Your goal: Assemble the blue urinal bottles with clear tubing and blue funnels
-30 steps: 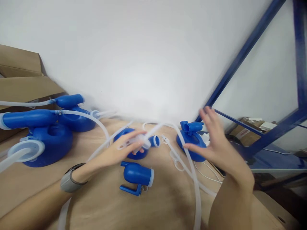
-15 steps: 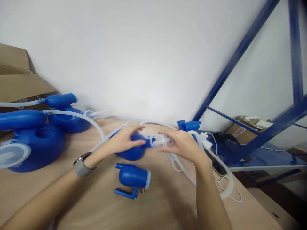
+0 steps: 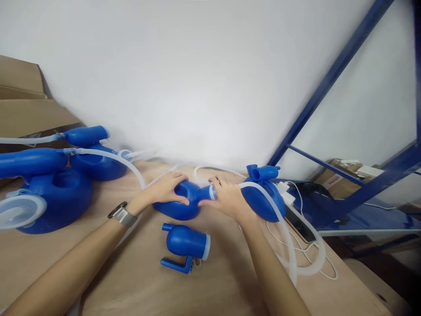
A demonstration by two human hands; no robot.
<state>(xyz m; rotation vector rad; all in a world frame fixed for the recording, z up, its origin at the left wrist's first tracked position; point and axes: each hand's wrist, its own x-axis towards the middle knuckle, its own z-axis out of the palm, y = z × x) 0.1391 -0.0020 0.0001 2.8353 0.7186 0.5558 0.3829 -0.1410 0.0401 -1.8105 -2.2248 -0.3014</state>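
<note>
A blue plastic bottle (image 3: 182, 211) with a handle opening lies on the wooden table, its neck pointing right. My left hand (image 3: 165, 188) is wrapped over the bottle's left part, thumb along the near side. Around the whitish cap (image 3: 212, 192) on its neck, the fingers of my right hand (image 3: 227, 198) are closed, covering much of it. A translucent hose (image 3: 268, 199) emerges beyond my right hand and curves down to the right. Nearer me lies a blue funnel-like piece (image 3: 184, 240) with a pale rim and a hinged blue lid.
More blue bottles (image 3: 70, 202) with hoses and pale caps stand at the left, by a cardboard box (image 3: 36, 116). Another blue bottle (image 3: 263, 199) sits at the right, near a phone (image 3: 301, 226) and white cables. A blue metal frame (image 3: 325, 90) rises at the right against the wall.
My right hand has moved left and closed around the cap at the bottle's neck. My left hand has settled onto the bottle's body. The view has shifted slightly.
</note>
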